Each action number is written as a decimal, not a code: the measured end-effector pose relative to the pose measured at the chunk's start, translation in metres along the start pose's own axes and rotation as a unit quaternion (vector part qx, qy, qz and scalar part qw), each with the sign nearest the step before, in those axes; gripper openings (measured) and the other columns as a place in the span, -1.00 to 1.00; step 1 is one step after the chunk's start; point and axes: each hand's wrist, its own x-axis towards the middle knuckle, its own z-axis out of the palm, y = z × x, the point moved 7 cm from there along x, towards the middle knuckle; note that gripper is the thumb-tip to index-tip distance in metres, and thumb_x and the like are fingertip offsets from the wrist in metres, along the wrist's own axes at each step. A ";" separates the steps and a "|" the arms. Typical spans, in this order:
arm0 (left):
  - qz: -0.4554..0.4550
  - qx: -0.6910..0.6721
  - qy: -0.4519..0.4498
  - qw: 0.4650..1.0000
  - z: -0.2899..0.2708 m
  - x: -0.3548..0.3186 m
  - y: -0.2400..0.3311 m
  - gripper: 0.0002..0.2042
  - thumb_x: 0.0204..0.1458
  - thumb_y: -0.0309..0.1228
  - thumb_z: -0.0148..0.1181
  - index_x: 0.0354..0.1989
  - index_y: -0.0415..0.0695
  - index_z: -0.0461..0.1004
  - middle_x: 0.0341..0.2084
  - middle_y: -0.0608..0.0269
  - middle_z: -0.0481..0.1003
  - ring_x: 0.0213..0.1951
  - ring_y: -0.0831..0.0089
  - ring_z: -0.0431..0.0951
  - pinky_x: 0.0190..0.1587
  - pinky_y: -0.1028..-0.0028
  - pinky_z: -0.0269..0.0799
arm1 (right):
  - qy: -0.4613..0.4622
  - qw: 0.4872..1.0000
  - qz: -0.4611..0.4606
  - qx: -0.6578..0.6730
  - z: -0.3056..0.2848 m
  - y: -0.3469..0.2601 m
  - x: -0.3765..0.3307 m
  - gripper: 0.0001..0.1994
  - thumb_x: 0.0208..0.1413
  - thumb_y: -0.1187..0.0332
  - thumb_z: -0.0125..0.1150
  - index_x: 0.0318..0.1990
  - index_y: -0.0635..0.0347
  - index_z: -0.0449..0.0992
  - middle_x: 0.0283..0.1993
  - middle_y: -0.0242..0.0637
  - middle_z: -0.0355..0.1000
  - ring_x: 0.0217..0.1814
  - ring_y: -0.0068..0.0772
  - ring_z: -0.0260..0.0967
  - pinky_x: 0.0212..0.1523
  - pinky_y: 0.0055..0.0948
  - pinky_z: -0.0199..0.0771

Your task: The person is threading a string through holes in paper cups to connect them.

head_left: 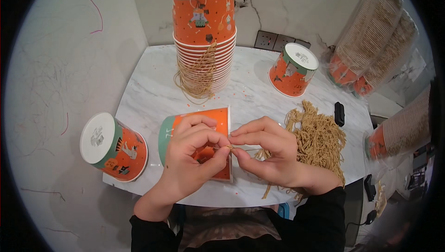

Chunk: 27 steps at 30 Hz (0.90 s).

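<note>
Left hand [197,145] and right hand [266,148] both pinching tan string [230,147] over rim of sideways cup [222,121]. String pile [320,143] right, cup stack [204,20] behind, on desk [150,83].

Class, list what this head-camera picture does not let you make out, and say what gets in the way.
- Head view: the middle of the lying cup; the left hand covers it.
- Head view: how the cord is looped or knotted; too small, partly behind fingers.
- Head view: part of the cord pile; the right hand and forearm hide it.
- Head view: the far-right cup stack's end; the dark rim cuts it off.
</note>
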 end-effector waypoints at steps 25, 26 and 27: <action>-0.165 0.327 0.406 0.837 -0.185 -0.172 -0.037 -0.45 -0.20 -0.55 0.51 0.06 -0.14 0.47 0.40 0.02 0.17 0.38 0.05 0.26 0.36 0.10 0.21 | -0.039 0.990 -0.065 -0.115 0.017 0.010 0.005 -0.78 -0.11 0.66 0.32 -0.27 0.32 0.47 -0.05 0.03 0.58 0.11 0.13 0.56 0.09 -0.11 0.60; -0.168 0.328 0.405 0.837 -0.188 -0.171 -0.041 -0.45 -0.20 -0.55 0.51 0.06 -0.14 0.47 0.40 0.02 0.17 0.38 0.05 0.26 0.36 0.10 0.21 | -0.038 0.990 -0.065 -0.117 0.016 0.012 0.005 -0.78 -0.12 0.67 0.32 -0.28 0.32 0.47 -0.05 0.03 0.58 0.11 0.14 0.56 0.09 -0.12 0.60; -0.142 0.224 0.445 0.855 -0.194 -0.173 -0.046 -0.52 -0.16 -0.61 0.47 -0.01 -0.15 0.46 0.41 0.03 0.17 0.36 0.10 0.29 0.33 0.16 0.27 | -0.038 0.990 -0.066 -0.119 0.016 0.013 0.005 -0.78 -0.12 0.67 0.32 -0.28 0.32 0.47 -0.05 0.04 0.58 0.12 0.15 0.56 0.09 -0.12 0.59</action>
